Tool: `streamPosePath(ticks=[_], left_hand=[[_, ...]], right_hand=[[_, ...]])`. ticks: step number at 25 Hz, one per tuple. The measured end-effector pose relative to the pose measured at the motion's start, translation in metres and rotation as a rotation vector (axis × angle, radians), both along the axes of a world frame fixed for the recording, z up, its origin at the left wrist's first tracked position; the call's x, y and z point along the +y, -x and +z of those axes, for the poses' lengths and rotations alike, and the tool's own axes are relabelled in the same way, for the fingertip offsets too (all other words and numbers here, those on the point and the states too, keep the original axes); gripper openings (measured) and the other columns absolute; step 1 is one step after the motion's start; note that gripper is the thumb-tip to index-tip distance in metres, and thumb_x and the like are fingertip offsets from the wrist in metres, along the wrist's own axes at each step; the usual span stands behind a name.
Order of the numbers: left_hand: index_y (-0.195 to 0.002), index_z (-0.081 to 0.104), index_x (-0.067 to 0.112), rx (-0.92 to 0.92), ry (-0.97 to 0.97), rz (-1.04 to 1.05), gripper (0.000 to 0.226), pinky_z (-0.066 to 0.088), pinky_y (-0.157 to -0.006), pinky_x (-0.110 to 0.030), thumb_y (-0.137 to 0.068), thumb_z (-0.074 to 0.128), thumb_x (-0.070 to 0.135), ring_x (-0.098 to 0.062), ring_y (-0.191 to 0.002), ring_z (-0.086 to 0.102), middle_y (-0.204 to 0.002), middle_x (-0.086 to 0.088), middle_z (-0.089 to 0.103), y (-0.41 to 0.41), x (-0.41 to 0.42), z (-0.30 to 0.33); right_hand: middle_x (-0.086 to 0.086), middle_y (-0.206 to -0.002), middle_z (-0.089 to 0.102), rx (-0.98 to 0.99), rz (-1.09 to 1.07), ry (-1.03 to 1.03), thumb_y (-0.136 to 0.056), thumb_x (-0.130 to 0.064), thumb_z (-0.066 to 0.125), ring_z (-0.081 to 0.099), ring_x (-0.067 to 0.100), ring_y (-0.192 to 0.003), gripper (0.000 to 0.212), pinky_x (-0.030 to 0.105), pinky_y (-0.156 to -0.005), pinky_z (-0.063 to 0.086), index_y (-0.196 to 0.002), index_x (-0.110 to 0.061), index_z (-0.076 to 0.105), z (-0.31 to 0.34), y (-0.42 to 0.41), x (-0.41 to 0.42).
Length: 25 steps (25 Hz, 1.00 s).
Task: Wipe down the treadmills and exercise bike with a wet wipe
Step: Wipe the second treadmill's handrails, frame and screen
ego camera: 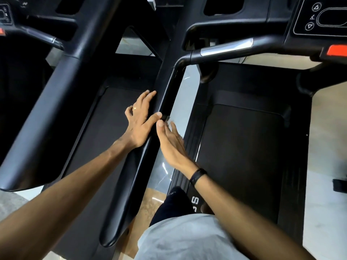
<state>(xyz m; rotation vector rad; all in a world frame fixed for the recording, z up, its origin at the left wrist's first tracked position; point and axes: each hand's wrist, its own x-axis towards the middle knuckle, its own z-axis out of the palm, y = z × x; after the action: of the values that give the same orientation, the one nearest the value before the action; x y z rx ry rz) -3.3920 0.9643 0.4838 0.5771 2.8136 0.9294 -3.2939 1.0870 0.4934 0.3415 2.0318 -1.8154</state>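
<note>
While both hands work the long black plastic side rail (139, 166) of the left treadmill, we note the left hand (139, 119) spread flat on it; the right hand (170, 141), at its 3 o'clock, has straight fingers over a blurred pale scrap, possibly the wet wipe (167, 119). Right treadmill (242, 147) apparently remains; bike unseen.

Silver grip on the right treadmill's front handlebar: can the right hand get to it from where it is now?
Probably yes. The right hand lies open beside the black side rail, and nothing visible stands between it and the silver grip farther forward. It would need a forward stretch.
</note>
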Motion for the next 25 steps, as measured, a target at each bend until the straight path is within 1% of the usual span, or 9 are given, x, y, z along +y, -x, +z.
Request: streamPosePath(ticks=[3,4,6,8,10,14,17,21,25], left_hand=[[-0.158,0.023,0.036,0.066,0.058,-0.121,0.064,0.014,-0.115,-0.046,-0.094,0.031,0.044,-0.008,-0.149,0.018,-0.166,0.016,0.012,-0.003,0.000,0.001],[-0.157,0.027,0.035,0.060,0.041,-0.123,0.065,0.018,-0.113,-0.043,-0.093,0.032,0.041,-0.011,-0.148,0.022,-0.165,0.016,0.017,-0.002,0.001,0.001],[-0.149,0.045,0.023,0.078,-0.051,-0.072,0.064,0.026,-0.110,-0.034,-0.086,0.036,0.035,-0.017,-0.139,0.038,-0.155,0.007,0.039,0.006,0.010,0.004],[-0.131,0.057,0.014,0.119,-0.105,0.009,0.053,0.034,-0.102,-0.029,-0.085,0.040,0.032,-0.019,-0.117,0.048,-0.129,0.002,0.053,0.016,0.024,0.009],[-0.120,0.060,0.013,0.157,-0.116,0.060,0.035,0.039,-0.094,-0.034,-0.092,0.045,0.029,-0.017,-0.103,0.045,-0.112,0.005,0.049,0.023,0.029,0.009],[-0.114,0.062,0.013,0.198,-0.142,0.061,0.025,0.042,-0.089,-0.037,-0.097,0.044,0.020,-0.020,-0.099,0.048,-0.108,0.004,0.050,0.026,0.027,-0.001],[-0.114,0.061,0.013,0.228,-0.134,0.071,0.026,0.044,-0.089,-0.042,-0.094,0.046,0.016,-0.020,-0.099,0.049,-0.108,0.004,0.050,0.029,0.029,0.000],[-0.116,0.060,0.014,0.253,-0.094,0.051,0.024,0.045,-0.087,-0.050,-0.098,0.045,0.019,-0.021,-0.099,0.050,-0.110,0.004,0.050,0.025,0.026,-0.001],[-0.116,0.060,0.014,0.225,-0.095,0.066,0.025,0.043,-0.089,-0.046,-0.098,0.043,0.018,-0.019,-0.099,0.048,-0.110,0.006,0.049,0.026,0.028,0.001]], right_hand=[[0.010,-0.153,0.045,-0.168,0.058,0.107,-0.088,-0.082,0.004,0.038,0.028,-0.143,0.091,0.042,-0.115,0.028,-0.153,-0.029,0.038,-0.007,0.001,0.007],[0.008,-0.135,0.061,-0.145,0.044,0.114,-0.084,-0.086,0.002,0.053,0.030,-0.128,0.093,0.039,-0.104,0.038,-0.132,-0.031,0.061,-0.004,0.001,0.009],[-0.006,-0.097,0.059,-0.084,-0.057,0.067,-0.078,-0.092,0.000,0.050,0.020,-0.097,0.085,0.034,-0.086,0.039,-0.086,-0.036,0.063,0.011,0.010,0.011],[0.003,-0.139,0.054,-0.052,-0.139,0.031,-0.085,-0.087,0.004,0.044,0.026,-0.128,0.090,0.044,-0.108,0.031,-0.122,-0.030,0.063,0.010,0.026,0.009],[0.007,-0.161,0.031,-0.112,-0.127,0.053,-0.093,-0.079,0.008,0.029,0.031,-0.147,0.085,0.042,-0.115,0.023,-0.152,-0.026,0.038,0.001,0.025,0.004],[-0.001,-0.118,0.057,-0.054,-0.072,0.100,-0.095,-0.075,0.008,0.051,0.020,-0.111,0.071,0.032,-0.092,0.035,-0.129,-0.037,0.056,0.010,0.002,0.003],[-0.004,-0.167,0.018,0.054,-0.172,0.060,-0.100,-0.067,0.008,0.015,0.015,-0.153,0.071,0.041,-0.121,0.009,-0.160,-0.029,0.018,0.005,0.023,0.002],[-0.002,-0.169,0.006,-0.201,-0.109,0.097,-0.094,-0.077,0.006,0.006,0.023,-0.155,0.083,0.045,-0.123,0.007,-0.161,-0.027,0.010,-0.011,0.011,-0.009],[-0.008,-0.168,-0.007,0.019,-0.173,0.071,-0.087,-0.082,0.000,-0.013,0.009,-0.153,0.091,0.044,-0.123,-0.010,-0.161,-0.030,0.004,0.003,0.019,-0.013]])
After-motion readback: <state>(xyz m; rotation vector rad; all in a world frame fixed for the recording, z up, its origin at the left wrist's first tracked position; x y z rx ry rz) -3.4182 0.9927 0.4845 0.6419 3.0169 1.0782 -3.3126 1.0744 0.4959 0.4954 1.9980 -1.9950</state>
